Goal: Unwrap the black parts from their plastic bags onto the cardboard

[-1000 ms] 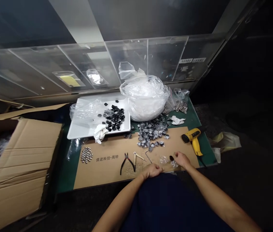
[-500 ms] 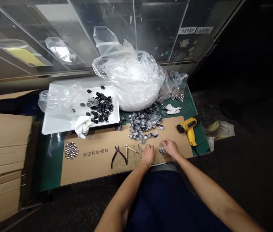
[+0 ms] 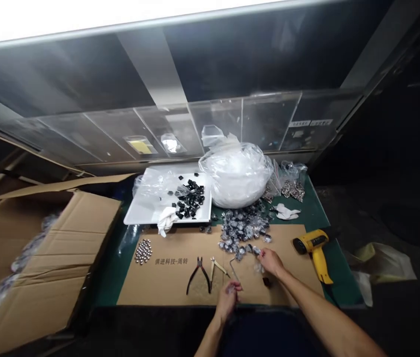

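Note:
My right hand (image 3: 271, 262) reaches to the near edge of a heap of black parts in clear plastic wrap (image 3: 245, 225). Its fingers close on a wrapped part (image 3: 256, 251) at that edge. Below the fingers is a blurred bit of clear plastic (image 3: 258, 268). A bare dark part (image 3: 266, 281) lies on the cardboard sheet (image 3: 143, 287) under my right wrist. My left hand (image 3: 228, 297) is at the sheet's front edge, fingers curled together around something small and clear that I cannot make out. An L-shaped hex key (image 3: 234, 270) lies just beyond the left fingertips.
Red-and-black pliers (image 3: 199, 275) and pale-handled cutters (image 3: 217, 267) lie left of the hex key. A yellow heat gun (image 3: 316, 248) is at the right. Beyond are a white tray (image 3: 146, 210), a big plastic bag (image 3: 237, 178), a glove (image 3: 286, 212) and metal balls (image 3: 143, 251).
My right hand has gone from the wrapped part near the front edge up to the heap, and a bare dark part now shows. My left hand has drawn back towards me. The camera has tilted up.

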Action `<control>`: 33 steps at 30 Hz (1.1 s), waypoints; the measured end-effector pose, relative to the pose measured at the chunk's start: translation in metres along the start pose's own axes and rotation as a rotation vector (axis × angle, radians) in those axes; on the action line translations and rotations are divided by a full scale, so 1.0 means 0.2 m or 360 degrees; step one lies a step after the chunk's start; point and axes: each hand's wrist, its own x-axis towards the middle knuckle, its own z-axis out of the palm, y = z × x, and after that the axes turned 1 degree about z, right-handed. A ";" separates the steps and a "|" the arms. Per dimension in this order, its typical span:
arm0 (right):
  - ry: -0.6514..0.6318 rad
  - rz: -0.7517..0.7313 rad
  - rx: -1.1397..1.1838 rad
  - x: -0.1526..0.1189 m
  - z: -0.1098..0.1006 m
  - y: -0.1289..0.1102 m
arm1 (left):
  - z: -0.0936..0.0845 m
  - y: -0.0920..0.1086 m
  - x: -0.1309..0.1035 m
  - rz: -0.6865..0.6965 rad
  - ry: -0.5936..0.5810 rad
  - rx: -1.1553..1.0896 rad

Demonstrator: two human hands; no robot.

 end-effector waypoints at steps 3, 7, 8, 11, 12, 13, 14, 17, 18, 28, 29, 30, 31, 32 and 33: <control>-0.0008 -0.0229 0.0139 -0.11 0.00 -0.08 | -0.01 0.13 0.01 0.0012 0.0048 0.0075; -0.0162 -0.0536 0.0232 -0.25 0.04 -0.24 | -0.10 0.32 0.04 0.0142 -0.0176 0.0128; -0.0186 -0.0568 0.0242 -0.28 0.06 -0.28 | -0.13 0.35 0.05 0.0175 -0.0308 0.0150; -0.0183 -0.0567 0.0273 -0.37 0.10 -0.38 | -0.23 0.41 0.07 0.0205 -0.0656 0.0183; -0.0167 -0.0545 0.0277 -0.39 0.10 -0.41 | -0.25 0.41 0.08 0.0184 -0.0729 0.0155; -0.0149 -0.0515 0.0277 -0.40 0.09 -0.44 | -0.26 0.41 0.10 0.0151 -0.0775 0.0110; -0.0124 -0.0478 0.0277 -0.41 0.06 -0.47 | -0.26 0.40 0.11 0.0112 -0.0795 0.0060; 0.0125 -0.0428 0.0352 -0.37 -0.16 -0.60 | -0.22 0.37 0.17 0.0054 -0.0681 0.0055; 0.0287 -0.0452 0.0416 -0.34 -0.28 -0.67 | -0.19 0.35 0.19 0.0080 -0.0597 0.0114; 0.0420 -0.0469 0.0521 0.25 -1.28 -1.56 | -0.09 0.55 0.10 0.0768 0.0044 0.0787; 0.0326 -0.0448 0.0502 0.28 -1.30 -1.59 | -0.10 0.63 0.03 0.0869 0.0084 0.0786; 0.0283 -0.0470 0.0492 0.29 -1.32 -1.61 | -0.10 0.73 -0.04 0.0996 0.0116 0.0767; 0.0288 -0.0535 0.0502 0.29 -1.34 -1.63 | -0.09 0.84 -0.13 0.1145 0.0172 0.0743; 0.0320 -0.0627 0.0525 0.28 -1.36 -1.63 | -0.08 0.96 -0.21 0.1348 0.0219 0.0738; 0.0372 -0.0733 0.0545 0.26 -1.39 -1.63 | -0.07 1.09 -0.29 0.1562 0.0248 0.0748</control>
